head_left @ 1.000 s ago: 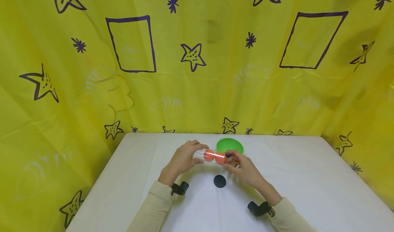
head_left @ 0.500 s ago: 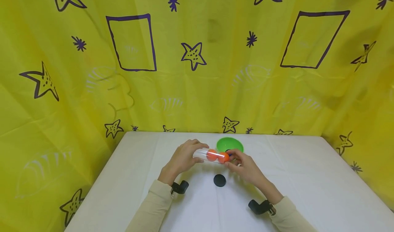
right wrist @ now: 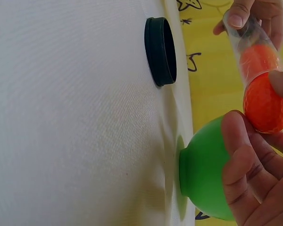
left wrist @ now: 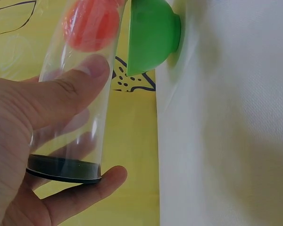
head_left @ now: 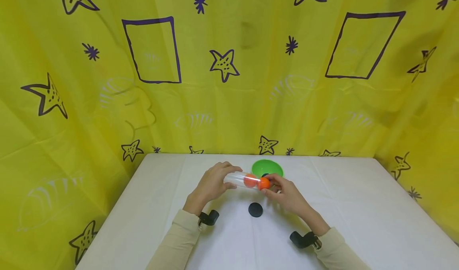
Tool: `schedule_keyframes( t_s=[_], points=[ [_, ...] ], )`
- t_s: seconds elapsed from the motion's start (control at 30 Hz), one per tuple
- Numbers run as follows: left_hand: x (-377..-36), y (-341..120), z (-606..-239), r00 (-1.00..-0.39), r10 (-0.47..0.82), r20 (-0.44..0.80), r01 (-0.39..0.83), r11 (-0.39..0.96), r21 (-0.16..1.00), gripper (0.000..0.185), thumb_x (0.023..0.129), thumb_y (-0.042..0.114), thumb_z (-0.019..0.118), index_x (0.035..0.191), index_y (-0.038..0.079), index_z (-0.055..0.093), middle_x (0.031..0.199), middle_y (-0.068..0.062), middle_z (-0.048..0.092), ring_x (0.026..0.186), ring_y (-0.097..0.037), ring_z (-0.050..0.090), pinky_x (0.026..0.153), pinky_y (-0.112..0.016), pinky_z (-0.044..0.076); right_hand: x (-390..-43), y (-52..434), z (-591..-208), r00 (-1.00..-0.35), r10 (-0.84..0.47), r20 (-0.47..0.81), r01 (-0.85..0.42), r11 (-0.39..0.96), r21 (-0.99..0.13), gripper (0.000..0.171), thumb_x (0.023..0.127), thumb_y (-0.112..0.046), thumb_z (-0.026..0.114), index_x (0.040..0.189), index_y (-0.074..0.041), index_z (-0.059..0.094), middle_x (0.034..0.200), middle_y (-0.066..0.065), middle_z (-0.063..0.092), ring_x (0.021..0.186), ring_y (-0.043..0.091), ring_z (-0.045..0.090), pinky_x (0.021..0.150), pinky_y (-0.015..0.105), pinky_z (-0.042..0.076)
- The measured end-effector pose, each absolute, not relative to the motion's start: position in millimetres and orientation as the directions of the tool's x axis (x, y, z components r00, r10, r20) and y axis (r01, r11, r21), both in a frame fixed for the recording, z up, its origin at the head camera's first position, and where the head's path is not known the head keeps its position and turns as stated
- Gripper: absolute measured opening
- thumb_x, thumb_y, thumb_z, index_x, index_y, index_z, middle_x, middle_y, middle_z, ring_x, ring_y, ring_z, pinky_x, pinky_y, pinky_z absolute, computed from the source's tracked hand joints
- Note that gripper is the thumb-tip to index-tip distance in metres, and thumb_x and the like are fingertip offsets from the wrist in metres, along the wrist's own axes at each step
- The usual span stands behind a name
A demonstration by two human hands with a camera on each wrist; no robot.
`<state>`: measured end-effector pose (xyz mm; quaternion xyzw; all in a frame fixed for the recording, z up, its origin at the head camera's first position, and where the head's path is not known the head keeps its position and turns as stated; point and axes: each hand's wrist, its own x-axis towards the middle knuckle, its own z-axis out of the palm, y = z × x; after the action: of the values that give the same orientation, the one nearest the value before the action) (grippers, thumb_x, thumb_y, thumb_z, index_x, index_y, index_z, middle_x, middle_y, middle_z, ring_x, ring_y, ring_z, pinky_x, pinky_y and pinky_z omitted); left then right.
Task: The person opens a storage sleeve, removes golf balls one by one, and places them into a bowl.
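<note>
My left hand [head_left: 213,184] grips a clear plastic tube [head_left: 234,179] above the table, tilted with its mouth toward the right. A black cap [left wrist: 63,168] closes the tube's end near my left fingers. One orange golf ball [left wrist: 92,26] sits inside the tube. Another orange golf ball [right wrist: 266,103], dimpled, is at the mouth, largely outside it. My right hand [head_left: 287,194] pinches that outer ball between thumb and fingers. Just behind the hands stands a green bowl [head_left: 267,166], partly hidden by my right hand, with something dark blue in it.
On the white table [head_left: 172,170], in front of the tube, lies a loose black cap [head_left: 255,210], its hollow side showing in the right wrist view. A yellow patterned curtain [head_left: 201,102] hangs behind the table's far edge.
Both orange balls have slid rightward along the tube; the outer one has come out at the mouth into my right fingers. My left hand has stayed nearly still.
</note>
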<state>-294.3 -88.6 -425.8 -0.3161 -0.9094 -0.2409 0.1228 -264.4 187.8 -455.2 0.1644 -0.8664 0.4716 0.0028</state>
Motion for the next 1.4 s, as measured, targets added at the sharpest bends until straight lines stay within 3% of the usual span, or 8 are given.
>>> schedule_keyframes(
  t_s=[0.33, 0.8, 1.07, 1.4],
  points=[
    [-295.0, -89.4, -425.3, -0.791, 0.489, 0.367, 0.609, 0.692, 0.389, 0.049, 0.082, 0.022, 0.086, 0.129, 0.024, 0.068, 0.121, -0.003, 0.069, 0.107, -0.022, 0.061, 0.091, -0.043, 0.054, -264.2, 190.1, -452.3, -0.948, -0.261, 0.184, -0.299, 0.524, -0.798, 0.040, 0.092, -0.017, 0.076, 0.128, -0.004, 0.062, 0.106, 0.011, 0.071, 0.077, 0.014, 0.062, 0.058, 0.024, 0.049],
    [-294.9, -89.9, -424.0, -0.798, 0.484, 0.358, 0.600, 0.693, 0.400, 0.050, 0.083, 0.022, 0.085, 0.130, 0.023, 0.067, 0.120, -0.002, 0.069, 0.106, -0.022, 0.061, 0.092, -0.043, 0.053, -265.5, 197.6, -450.5, -0.951, -0.212, 0.227, -0.308, 0.540, -0.783, 0.042, 0.090, -0.022, 0.079, 0.126, -0.006, 0.063, 0.099, 0.008, 0.072, 0.074, 0.011, 0.060, 0.062, 0.023, 0.049],
    [-295.0, -90.0, -423.1, -0.800, 0.483, 0.356, 0.598, 0.689, 0.409, 0.050, 0.083, 0.022, 0.085, 0.129, 0.023, 0.068, 0.119, -0.002, 0.069, 0.107, -0.022, 0.061, 0.092, -0.044, 0.053, -266.3, 204.6, -445.8, -0.957, -0.168, 0.236, -0.290, 0.544, -0.787, 0.038, 0.090, -0.024, 0.079, 0.122, -0.008, 0.064, 0.090, 0.005, 0.073, 0.072, 0.010, 0.060, 0.055, 0.024, 0.046],
    [-294.5, -90.6, -423.3, -0.803, 0.482, 0.350, 0.595, 0.689, 0.415, 0.050, 0.083, 0.021, 0.085, 0.129, 0.022, 0.068, 0.120, -0.004, 0.069, 0.106, -0.023, 0.061, 0.092, -0.045, 0.053, -268.3, 213.7, -437.8, -0.974, -0.105, 0.199, -0.223, 0.555, -0.801, 0.043, 0.092, -0.027, 0.078, 0.127, -0.008, 0.061, 0.097, 0.009, 0.073, 0.076, 0.016, 0.058, 0.055, 0.024, 0.046]
  ],
)
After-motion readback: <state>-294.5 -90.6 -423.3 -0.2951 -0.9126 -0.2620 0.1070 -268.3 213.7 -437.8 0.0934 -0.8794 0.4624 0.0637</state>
